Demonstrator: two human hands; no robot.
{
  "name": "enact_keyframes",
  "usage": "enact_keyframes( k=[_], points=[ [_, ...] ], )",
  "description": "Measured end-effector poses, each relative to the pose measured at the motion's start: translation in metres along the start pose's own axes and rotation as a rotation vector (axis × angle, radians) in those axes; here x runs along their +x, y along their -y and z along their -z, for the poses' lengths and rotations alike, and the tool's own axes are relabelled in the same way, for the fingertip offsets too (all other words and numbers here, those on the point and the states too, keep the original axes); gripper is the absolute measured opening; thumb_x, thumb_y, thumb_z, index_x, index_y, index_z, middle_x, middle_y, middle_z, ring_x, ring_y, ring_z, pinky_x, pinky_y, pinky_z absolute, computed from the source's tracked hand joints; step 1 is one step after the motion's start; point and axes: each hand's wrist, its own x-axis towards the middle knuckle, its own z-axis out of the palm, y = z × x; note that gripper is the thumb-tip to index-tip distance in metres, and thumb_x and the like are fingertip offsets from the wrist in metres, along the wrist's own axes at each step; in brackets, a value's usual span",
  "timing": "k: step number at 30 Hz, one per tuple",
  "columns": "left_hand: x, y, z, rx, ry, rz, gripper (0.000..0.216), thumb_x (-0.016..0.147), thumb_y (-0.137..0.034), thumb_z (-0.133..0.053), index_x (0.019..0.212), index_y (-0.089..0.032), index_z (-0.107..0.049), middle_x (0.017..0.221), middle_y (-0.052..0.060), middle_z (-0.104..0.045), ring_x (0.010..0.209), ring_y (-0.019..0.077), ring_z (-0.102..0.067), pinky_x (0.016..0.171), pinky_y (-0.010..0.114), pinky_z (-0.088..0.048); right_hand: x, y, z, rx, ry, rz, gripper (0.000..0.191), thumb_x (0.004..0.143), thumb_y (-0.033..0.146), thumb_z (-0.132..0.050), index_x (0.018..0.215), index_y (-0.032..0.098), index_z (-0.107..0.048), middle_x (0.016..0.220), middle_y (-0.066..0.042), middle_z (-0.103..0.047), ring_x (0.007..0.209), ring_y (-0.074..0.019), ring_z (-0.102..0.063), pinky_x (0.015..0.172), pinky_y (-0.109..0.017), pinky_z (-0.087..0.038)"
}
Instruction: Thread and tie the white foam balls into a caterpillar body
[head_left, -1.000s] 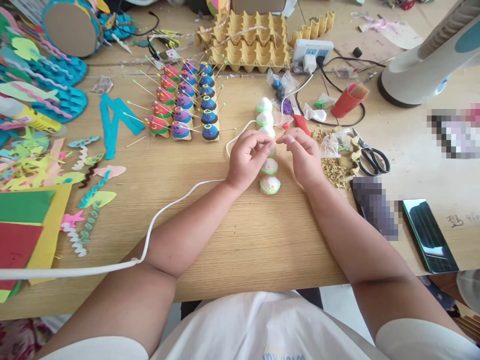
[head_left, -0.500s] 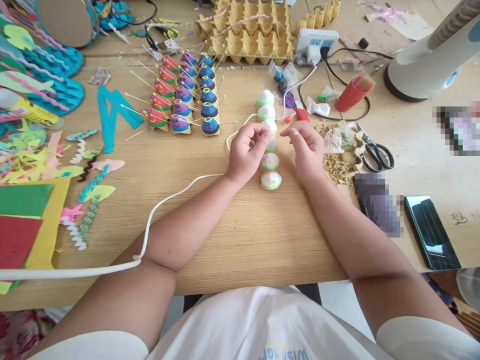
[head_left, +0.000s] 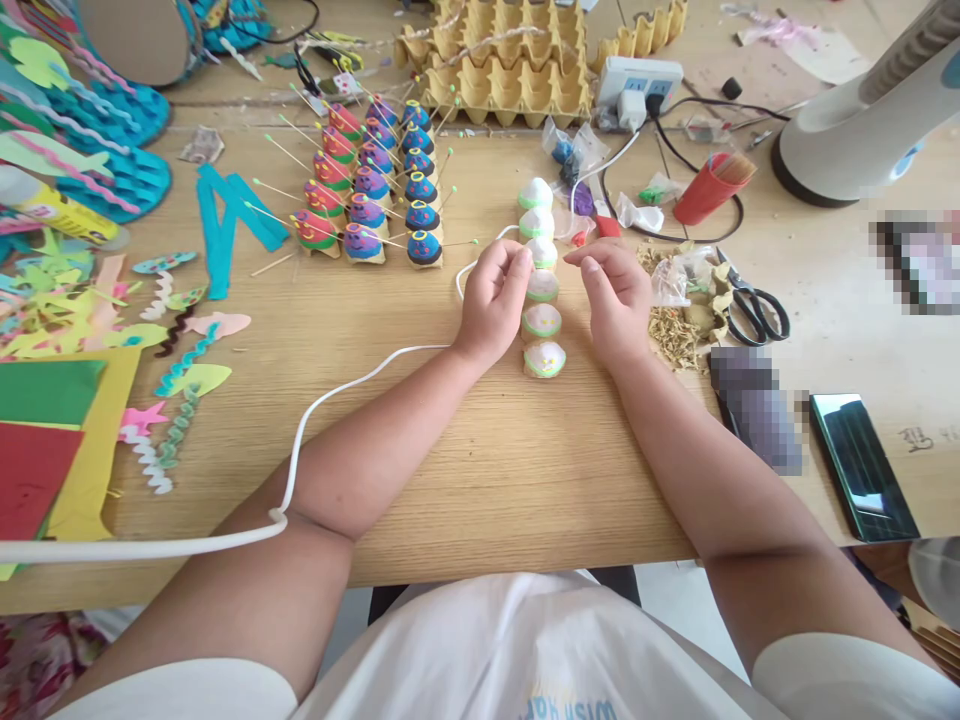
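A row of white dome-shaped pieces with green rims (head_left: 541, 322) runs down the middle of the wooden table (head_left: 480, 470). My left hand (head_left: 491, 300) hovers over the row's left side, fingers curled and pinched at something too small to name. On the row's right side is my right hand (head_left: 616, 296), its fingers also pinched together. The two hands are a short gap apart above the middle domes. A white cable (head_left: 330, 405) passes under my left forearm.
Painted snail-like figures with pin antennae (head_left: 371, 205) stand in rows at the back left. Egg trays (head_left: 510, 60), a power strip (head_left: 637, 80), a red cup (head_left: 705, 190), scissors (head_left: 750, 310), a phone (head_left: 862, 465) and a fan base (head_left: 862, 130) lie around. Coloured foam cut-outs (head_left: 67, 330) cover the left.
My hands have drawn slightly apart, after their fingertips met over the row one second ago. The view has shifted a little.
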Motion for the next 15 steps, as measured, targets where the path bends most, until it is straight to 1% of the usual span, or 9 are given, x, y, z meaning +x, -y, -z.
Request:
enact_keyframes(
  k=[2,4,6,9,11,13,15],
  points=[
    [-0.001,-0.004,0.001,-0.023,0.009,0.019,0.068,0.104,-0.087,-0.045,0.074,-0.027,-0.054,0.071,0.001,-0.056,0.069,0.0175,-0.06,0.069,0.038,-0.055,0.0,-0.001,0.001,-0.006,-0.008,0.012,0.044,0.103,0.072,-0.066,0.096,0.03,-0.08,0.106,-0.006,-0.072,0.126,-0.0309,-0.071,0.114,-0.055,-0.06],
    [-0.003,-0.007,0.001,-0.024,0.028,0.04,0.07,0.106,-0.084,-0.046,0.067,-0.026,-0.05,0.064,0.0,-0.05,0.064,0.0164,-0.056,0.066,0.038,-0.052,0.001,-0.003,0.001,-0.02,-0.014,0.032,0.047,0.103,0.073,-0.064,0.095,0.03,-0.08,0.104,-0.006,-0.072,0.122,-0.0299,-0.072,0.115,-0.054,-0.059],
    [-0.002,-0.005,0.001,-0.016,0.035,0.024,0.068,0.106,-0.083,-0.048,0.069,-0.026,-0.055,0.065,-0.001,-0.054,0.066,0.0159,-0.059,0.068,0.036,-0.053,0.001,-0.005,0.001,-0.037,-0.008,0.054,0.05,0.103,0.076,-0.062,0.096,0.029,-0.08,0.104,-0.006,-0.072,0.12,-0.0291,-0.072,0.115,-0.055,-0.059],
    [-0.001,0.002,-0.002,-0.049,-0.014,-0.039,0.059,0.103,-0.082,-0.058,0.086,-0.026,-0.066,0.08,0.0,-0.067,0.077,0.0155,-0.065,0.073,0.033,-0.054,0.002,-0.01,0.001,-0.054,0.009,0.082,0.053,0.105,0.076,-0.058,0.099,0.028,-0.079,0.105,-0.006,-0.072,0.117,-0.028,-0.072,0.114,-0.055,-0.058],
    [0.0,0.006,-0.003,-0.079,-0.028,-0.05,0.056,0.104,-0.08,-0.06,0.091,-0.026,-0.067,0.084,0.0,-0.069,0.079,0.0155,-0.066,0.074,0.032,-0.053,0.002,-0.013,0.001,-0.055,0.01,0.101,0.051,0.107,0.073,-0.058,0.101,0.027,-0.079,0.105,-0.006,-0.072,0.116,-0.0272,-0.072,0.114,-0.054,-0.058],
    [0.0,0.005,-0.003,-0.11,-0.019,-0.037,0.056,0.107,-0.076,-0.057,0.085,-0.026,-0.065,0.079,0.0,-0.066,0.076,0.016,-0.065,0.074,0.034,-0.053,0.003,-0.014,0.002,-0.055,0.008,0.115,0.048,0.108,0.069,-0.058,0.102,0.028,-0.08,0.105,-0.005,-0.072,0.115,-0.0267,-0.073,0.114,-0.054,-0.058],
    [-0.001,0.002,-0.001,-0.113,-0.004,-0.026,0.06,0.11,-0.073,-0.053,0.076,-0.025,-0.062,0.072,0.0,-0.06,0.072,0.0166,-0.063,0.075,0.036,-0.053,0.003,-0.014,0.002,-0.058,0.009,0.124,0.045,0.109,0.067,-0.058,0.104,0.029,-0.081,0.105,-0.005,-0.071,0.116,-0.0267,-0.073,0.114,-0.054,-0.058]
  ],
)
